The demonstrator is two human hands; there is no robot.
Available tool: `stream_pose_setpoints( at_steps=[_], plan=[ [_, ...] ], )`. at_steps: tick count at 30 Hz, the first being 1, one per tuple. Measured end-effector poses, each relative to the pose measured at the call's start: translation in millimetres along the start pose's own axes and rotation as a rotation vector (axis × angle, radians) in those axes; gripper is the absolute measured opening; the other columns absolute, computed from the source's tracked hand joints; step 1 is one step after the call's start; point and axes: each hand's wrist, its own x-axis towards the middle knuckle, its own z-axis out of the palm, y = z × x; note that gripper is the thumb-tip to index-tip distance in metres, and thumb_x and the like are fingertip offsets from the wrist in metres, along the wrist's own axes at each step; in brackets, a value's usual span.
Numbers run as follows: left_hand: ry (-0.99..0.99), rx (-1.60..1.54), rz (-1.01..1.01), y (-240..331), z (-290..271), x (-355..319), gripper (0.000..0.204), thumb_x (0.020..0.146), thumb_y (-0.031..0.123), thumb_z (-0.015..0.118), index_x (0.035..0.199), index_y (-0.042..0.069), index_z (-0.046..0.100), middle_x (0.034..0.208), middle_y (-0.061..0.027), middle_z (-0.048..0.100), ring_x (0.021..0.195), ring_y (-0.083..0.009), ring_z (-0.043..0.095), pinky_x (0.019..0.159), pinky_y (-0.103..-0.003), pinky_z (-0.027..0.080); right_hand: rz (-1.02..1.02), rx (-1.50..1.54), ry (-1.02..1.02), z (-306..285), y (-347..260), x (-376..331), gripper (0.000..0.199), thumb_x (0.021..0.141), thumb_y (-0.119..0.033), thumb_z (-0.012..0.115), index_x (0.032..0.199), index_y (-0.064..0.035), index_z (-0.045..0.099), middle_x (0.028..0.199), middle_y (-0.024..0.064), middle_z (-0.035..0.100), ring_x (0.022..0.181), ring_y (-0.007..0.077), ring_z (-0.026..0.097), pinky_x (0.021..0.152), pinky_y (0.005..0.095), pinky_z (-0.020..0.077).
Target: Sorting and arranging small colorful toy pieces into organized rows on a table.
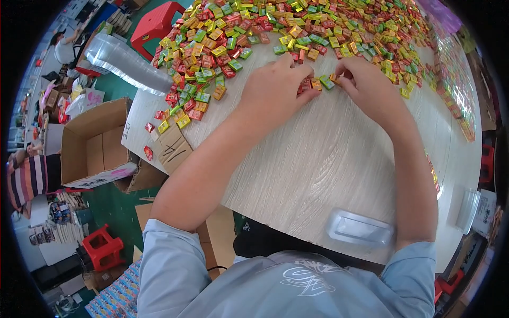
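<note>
A large heap of small box-shaped packets (318,40), red, yellow, green and orange, covers the far part of the pale wood-grain table (297,153). At the near edge of the heap my left hand (277,85) is closed round a few red packets (304,85), partly hidden by its fingers. An orange packet (316,84) shows by its fingertips, and a green packet (326,81) lies between my two hands. My right hand (368,85) pinches an orange-yellow packet (333,78) between thumb and fingers.
A clear plastic tray (360,228) lies at the near table edge. Nested clear trays (124,61) lean at the far left, near a red stool (154,26). An open cardboard box (95,148) stands left of the table. Rows of packets (456,85) line the right side.
</note>
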Motion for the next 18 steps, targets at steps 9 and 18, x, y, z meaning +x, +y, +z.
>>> stream_pose_setpoints(
  at_steps=[9, 18],
  plan=[
    [-0.011, -0.130, 0.080, -7.8, -6.5, -1.2, 0.032, 0.089, 0.032, 0.080, 0.110, 0.010, 0.070, 0.106, -0.0129, 0.065, 0.090, -0.0322, 0.072, 0.081, -0.044, 0.058, 0.096, -0.085, -0.045, -4.3, -10.1, -1.7, 0.021, 0.099, -0.019, 0.068, 0.110, -0.0015, 0.063, 0.106, 0.0131, 0.066, 0.090, 0.0300, 0.067, 0.083, 0.0407, 0.0523],
    [-0.190, -0.273, 0.007, -15.4, -24.9, -0.3, 0.028, 0.090, 0.023, 0.079, 0.111, 0.007, 0.069, 0.106, -0.0135, 0.065, 0.093, -0.0307, 0.072, 0.083, -0.043, 0.058, -0.149, 0.008, -0.094, 4.4, -21.3, -6.8, 0.040, 0.097, -0.021, 0.072, 0.133, -0.0100, 0.059, 0.125, 0.0114, 0.059, 0.110, 0.0321, 0.067, 0.091, 0.0438, 0.0539]
  ],
)
